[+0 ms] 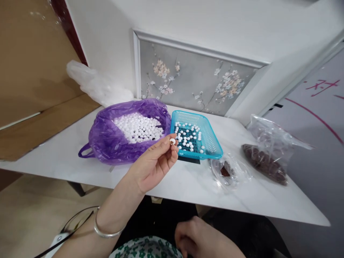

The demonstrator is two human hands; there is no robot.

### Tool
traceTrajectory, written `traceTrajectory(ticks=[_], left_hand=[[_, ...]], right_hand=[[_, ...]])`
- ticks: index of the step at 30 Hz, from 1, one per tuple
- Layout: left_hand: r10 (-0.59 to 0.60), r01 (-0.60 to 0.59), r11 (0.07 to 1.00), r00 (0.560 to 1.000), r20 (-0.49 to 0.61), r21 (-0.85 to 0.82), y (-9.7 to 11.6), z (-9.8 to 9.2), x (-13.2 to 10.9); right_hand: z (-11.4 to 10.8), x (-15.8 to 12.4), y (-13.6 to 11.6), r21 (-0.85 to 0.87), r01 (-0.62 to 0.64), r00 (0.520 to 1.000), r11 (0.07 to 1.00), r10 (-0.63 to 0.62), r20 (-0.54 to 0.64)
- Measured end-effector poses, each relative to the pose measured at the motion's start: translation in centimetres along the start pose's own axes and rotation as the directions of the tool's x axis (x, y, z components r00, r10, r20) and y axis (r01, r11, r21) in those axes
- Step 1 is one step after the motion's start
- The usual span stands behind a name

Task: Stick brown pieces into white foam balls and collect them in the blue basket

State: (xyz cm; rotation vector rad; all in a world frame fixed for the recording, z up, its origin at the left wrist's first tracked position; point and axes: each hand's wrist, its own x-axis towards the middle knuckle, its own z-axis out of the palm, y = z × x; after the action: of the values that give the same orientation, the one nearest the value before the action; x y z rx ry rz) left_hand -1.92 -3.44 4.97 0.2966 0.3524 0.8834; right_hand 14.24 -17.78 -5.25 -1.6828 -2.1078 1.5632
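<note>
Beyond the raised fingers (171,158), a white wall (201,25) is broken by a pale-framed grey panel (185,79), on which blossoming branches are shown. Beneath them a white table (185,188) is set, with beige floor (34,204) seen lower to their left, where the far side is closed off by brown cardboard (32,71). To their right, a pale board (322,104) is marked in red, and the room is softly lit.

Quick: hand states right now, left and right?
Left hand: closed, pinching a small white ball between thumb and finger.
Right hand: fingers curled, low near the lap; cannot tell if it holds anything.
</note>
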Motion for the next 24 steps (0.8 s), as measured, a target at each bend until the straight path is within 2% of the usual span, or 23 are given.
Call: traceTrajectory(ticks=[1, 2, 3, 4, 6, 7, 8, 9, 10, 11, 14, 16, 24], left_hand=[[0.000, 0.000, 1.000, 1.000, 0.002, 0.005, -0.1, 0.0, 0.1], [-0.001, 0.001, 1.000, 1.000, 0.005, 0.011, -0.2, -0.1, 0.2], [-0.003, 0.003, 1.000, 1.000, 0.007, 0.019, -0.3, -0.1, 0.2], [-0.005, 0.005, 1.000, 1.000, 0.010, 0.029, -0.4, -0.2, 0.4], [-0.012, 0.011, 0.998, 1.000, 0.013, 0.054, -0.6, -0.2, 0.6], [-0.015, 0.014, 0.998, 1.000, 0.013, 0.068, -0.7, -0.2, 0.8], [-0.016, 0.015, 0.996, 1.000, 0.014, 0.083, -0.8, -0.2, 1.0], [-0.017, 0.016, 0.995, 1.000, 0.017, 0.098, -0.9, -0.2, 1.2], [-0.017, 0.015, 0.993, 1.000, 0.022, 0.114, -1.0, -0.2, 1.5], [-0.016, 0.012, 0.992, 0.999, 0.029, 0.129, -1.1, -0.2, 1.8], [0.000, -0.009, 0.986, 0.998, 0.055, 0.167, -1.5, -0.2, 2.8], [0.030, -0.045, 0.977, 0.997, 0.076, 0.208, -1.8, -0.2, 3.3], [0.168, -0.176, 0.897, 0.984, 0.056, 0.406, -2.4, -0.2, 4.2]], right_hand=[[-1.0, -1.2, -1.6, 0.031, 0.054, 0.997, 0.998, -0.053, -0.049], [-2.0, -2.3, -3.0, 0.094, 0.173, 0.975, 0.980, -0.157, -0.158], [-3.2, -3.1, -4.2, 0.165, 0.293, 0.933, 0.942, -0.244, -0.265], [-4.3, -3.7, -5.2, 0.234, 0.390, 0.865, 0.890, -0.267, -0.426], [-6.6, -3.7, -6.4, 0.221, 0.522, 0.651, 0.824, -0.217, -0.727], [-7.6, -3.3, -6.7, 0.192, 0.563, 0.538, 0.804, -0.181, -0.823], [-8.6, -2.7, -7.0, 0.164, 0.595, 0.452, 0.787, -0.158, -0.878], [-9.5, -1.8, -7.1, 0.153, 0.628, 0.403, 0.763, -0.151, -0.902], [-10.2, -1.0, -7.2, 0.162, 0.658, 0.391, 0.735, -0.150, -0.908], [-10.9, -0.1, -7.3, 0.184, 0.682, 0.403, 0.708, -0.153, -0.902], [-12.2, 2.1, -7.6, 0.293, 0.712, 0.487, 0.638, -0.147, -0.861], [-12.6, 3.0, -7.7, 0.339, 0.714, 0.516, 0.613, -0.132, -0.846], [-12.6, 4.4, -6.5, 0.359, 0.700, 0.511, 0.617, -0.082, -0.855]])
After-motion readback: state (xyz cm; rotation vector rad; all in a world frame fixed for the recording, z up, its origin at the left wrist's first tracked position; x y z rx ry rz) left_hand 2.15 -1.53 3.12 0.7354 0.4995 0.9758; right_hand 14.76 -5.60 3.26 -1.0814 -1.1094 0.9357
